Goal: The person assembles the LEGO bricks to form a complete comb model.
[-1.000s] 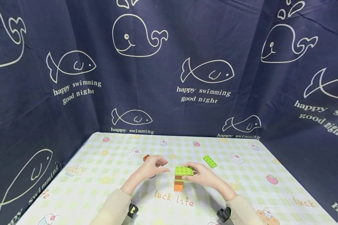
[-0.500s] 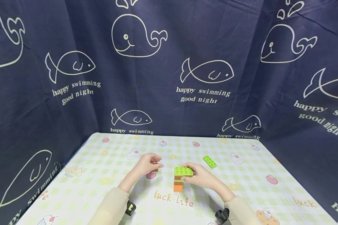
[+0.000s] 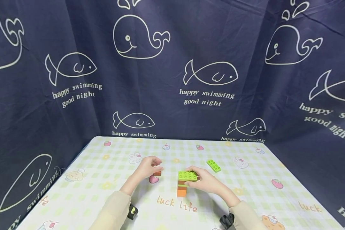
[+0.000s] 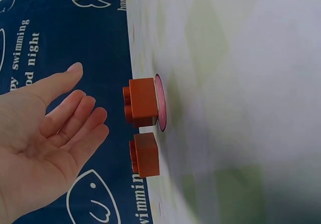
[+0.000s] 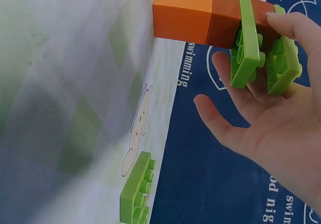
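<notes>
My right hand (image 3: 205, 179) pinches the upper part of a brick stack, thumb on the near side and fingers behind. The stack has an orange brick (image 5: 183, 10) at the bottom, then a reddish-brown brick (image 5: 224, 18), a light green plate (image 5: 246, 58), a second brown brick and a top green plate (image 3: 187, 175). Both plates overhang to the right. My left hand (image 4: 55, 133) is relaxed with its palm facing two reddish-brown bricks, apart from them in the left wrist view. One brown brick (image 4: 144, 102) stands by a printed strawberry; the other brown brick (image 4: 146, 155) is beside it.
A loose green plate (image 3: 213, 165) lies studs up behind my right hand. The table has a checked cloth (image 3: 109, 204) with printed animals and lettering. Dark blue curtains (image 3: 172, 95) rise along the back and sides.
My left hand has moved left, away from the stack, and is over the brown bricks; one of them now shows below its fingers. The right hand keeps its grip on the stack.
</notes>
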Demonstrator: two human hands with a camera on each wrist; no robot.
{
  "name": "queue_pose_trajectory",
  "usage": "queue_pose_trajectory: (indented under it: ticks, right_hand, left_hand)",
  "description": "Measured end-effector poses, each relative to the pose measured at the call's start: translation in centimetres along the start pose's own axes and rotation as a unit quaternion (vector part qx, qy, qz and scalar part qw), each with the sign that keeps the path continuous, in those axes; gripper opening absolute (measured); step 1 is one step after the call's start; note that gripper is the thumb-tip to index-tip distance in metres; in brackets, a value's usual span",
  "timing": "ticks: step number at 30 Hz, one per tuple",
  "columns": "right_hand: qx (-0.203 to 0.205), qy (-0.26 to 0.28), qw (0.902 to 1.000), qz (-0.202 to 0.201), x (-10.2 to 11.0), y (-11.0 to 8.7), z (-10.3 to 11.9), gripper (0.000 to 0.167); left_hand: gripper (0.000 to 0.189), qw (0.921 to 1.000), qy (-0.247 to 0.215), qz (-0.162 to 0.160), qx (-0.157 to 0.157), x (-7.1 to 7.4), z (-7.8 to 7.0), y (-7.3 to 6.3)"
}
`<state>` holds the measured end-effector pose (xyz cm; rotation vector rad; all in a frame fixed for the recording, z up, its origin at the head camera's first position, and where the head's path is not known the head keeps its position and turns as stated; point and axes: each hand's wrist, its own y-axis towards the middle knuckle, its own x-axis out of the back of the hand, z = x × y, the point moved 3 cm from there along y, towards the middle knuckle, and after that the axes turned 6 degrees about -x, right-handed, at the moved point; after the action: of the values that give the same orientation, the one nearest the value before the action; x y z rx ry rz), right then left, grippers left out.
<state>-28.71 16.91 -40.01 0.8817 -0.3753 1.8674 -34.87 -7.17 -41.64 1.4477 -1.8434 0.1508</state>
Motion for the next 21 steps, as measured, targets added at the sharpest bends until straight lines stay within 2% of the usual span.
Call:
queue_pose_trajectory:
  ticks: [8,13,21]
  right_hand:
    - [-0.015,0.002,0.9998,-0.012,-0.1,-0.1,0.0,0.042]
    - [-0.015,-0.001,0.9997,-0.017,0.0,-0.2,-0.1,0.041]
    - [-0.010,-0.005,0.9996,-0.024,-0.3,0.0,-0.4,0.045]
  left_hand:
    - [0.025,1.0000,0.000,0.002,0.000,-0.1,0.4,0.1]
    - [0.025,0.9999,0.003,0.005,0.012,-0.3,0.9,0.3]
    - [0.030,0.9993,0.009,0.030,0.018,-0.6,1.3,0.5]
